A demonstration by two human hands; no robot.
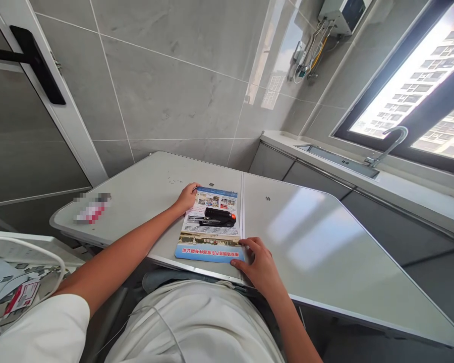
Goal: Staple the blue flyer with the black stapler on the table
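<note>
A printed paper leaflet (210, 244) with blue bands and small photos lies on the white table, its text upside down to me. Across it rests a black stapler (218, 218) with an orange-red patch at its right end; neither hand touches it. My left hand (187, 197) is closed on the leaflet's far left corner, fingertips partly hidden. At the near right corner, my right hand (256, 259) grips the leaflet's edge between thumb and fingers. Small dark strips that look like staples (211, 184) lie just beyond the leaflet.
The white folding table (306, 242) has a seam running beside the leaflet. Another small dark piece (268, 198) lies right of the seam. A blurred red-and-white item (93, 209) sits at the left end. A counter with a sink (340, 160) and tap stands behind right.
</note>
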